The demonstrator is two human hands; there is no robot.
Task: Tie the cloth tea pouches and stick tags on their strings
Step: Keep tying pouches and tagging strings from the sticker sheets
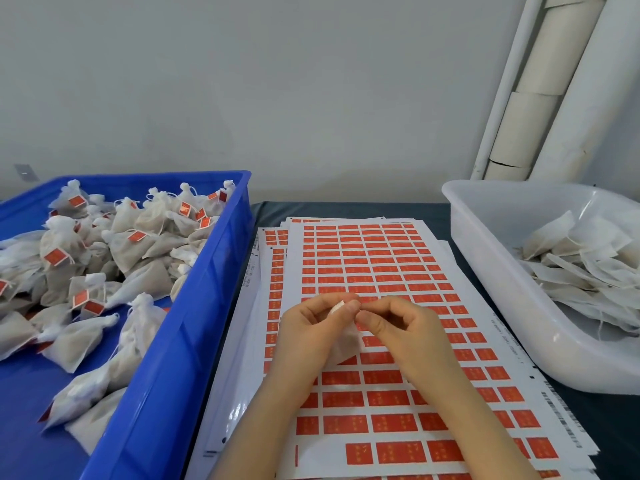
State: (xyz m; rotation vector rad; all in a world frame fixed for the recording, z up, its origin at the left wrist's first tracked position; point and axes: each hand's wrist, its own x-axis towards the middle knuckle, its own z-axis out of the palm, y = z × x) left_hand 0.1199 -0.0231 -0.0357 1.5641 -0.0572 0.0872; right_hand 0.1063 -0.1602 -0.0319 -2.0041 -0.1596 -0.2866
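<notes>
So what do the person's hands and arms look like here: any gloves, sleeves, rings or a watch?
Both are bare. The left hand and right hand wear no gloves, and no rings show on the fingers in view. Neither forearm shows a sleeve, watch or band as far as the bottom edge of the picture. Nails look short and unpainted.

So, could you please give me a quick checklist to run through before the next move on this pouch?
1. Pouch held in left hand: ok.
2. Right hand pinching at the pouch's top: ok.
3. Knot tied: cannot tell, fingers hide it.
4. Tag on its string: cannot tell.
5. Sticker sheet has red tags left: ok.
6. Blue bin has room: ok.
</notes>
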